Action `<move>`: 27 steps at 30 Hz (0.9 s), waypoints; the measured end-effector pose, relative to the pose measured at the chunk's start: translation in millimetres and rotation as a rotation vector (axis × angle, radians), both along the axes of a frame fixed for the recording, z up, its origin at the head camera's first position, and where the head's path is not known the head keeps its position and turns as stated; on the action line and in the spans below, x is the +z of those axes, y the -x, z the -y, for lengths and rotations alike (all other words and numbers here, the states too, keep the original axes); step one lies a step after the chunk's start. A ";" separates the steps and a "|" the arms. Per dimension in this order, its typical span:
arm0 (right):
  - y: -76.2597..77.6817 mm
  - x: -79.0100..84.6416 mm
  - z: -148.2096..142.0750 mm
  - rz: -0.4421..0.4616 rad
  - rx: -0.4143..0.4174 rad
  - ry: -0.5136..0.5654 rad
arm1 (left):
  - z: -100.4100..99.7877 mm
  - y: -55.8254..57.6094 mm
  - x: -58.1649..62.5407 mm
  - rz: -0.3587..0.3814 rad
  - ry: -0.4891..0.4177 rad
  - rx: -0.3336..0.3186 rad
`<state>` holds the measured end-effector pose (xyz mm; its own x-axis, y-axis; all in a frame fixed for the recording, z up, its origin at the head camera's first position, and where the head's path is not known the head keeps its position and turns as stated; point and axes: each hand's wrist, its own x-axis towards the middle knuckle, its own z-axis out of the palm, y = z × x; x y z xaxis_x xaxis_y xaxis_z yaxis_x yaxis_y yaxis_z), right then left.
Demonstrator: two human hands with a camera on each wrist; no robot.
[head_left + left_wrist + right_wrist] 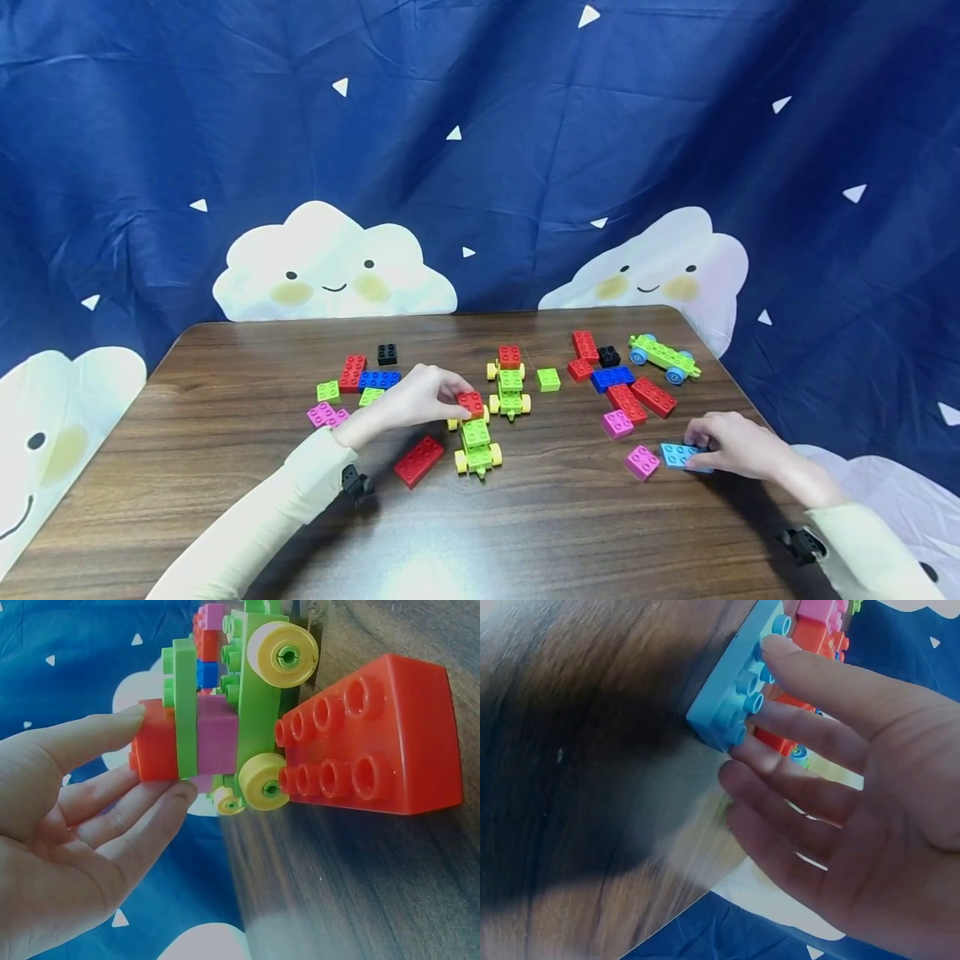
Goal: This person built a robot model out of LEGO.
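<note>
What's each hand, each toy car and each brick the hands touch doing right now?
Left hand: pinching the small red brick
Small red brick: on top of the nearer yellow-wheeled car
Nearer yellow-wheeled car: upright
Farther yellow-wheeled car: upright, another red brick on top
Blue-wheeled green car: upright, no bricks on top
Right hand: touching the light blue brick
Light blue brick: studs up

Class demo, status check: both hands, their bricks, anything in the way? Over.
Left hand pinching small red brick on near car. Right hand at light-blue brick, grip unclear. Possible snag: long red brick beside that car.
</note>
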<state>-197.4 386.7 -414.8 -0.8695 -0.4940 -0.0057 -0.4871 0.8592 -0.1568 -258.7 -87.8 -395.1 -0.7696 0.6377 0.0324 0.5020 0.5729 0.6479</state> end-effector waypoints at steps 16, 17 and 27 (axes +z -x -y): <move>-5.2 5.7 -2.5 0.272 0.092 0.148 | 0.8 2.5 -1.7 -0.019 -0.016 -0.010; -5.9 6.2 -2.0 0.278 0.087 0.142 | 0.8 2.7 -1.8 -0.018 -0.015 -0.010; -15.3 6.1 10.7 0.306 0.114 0.166 | 0.3 3.3 -1.3 -0.009 -0.011 -0.003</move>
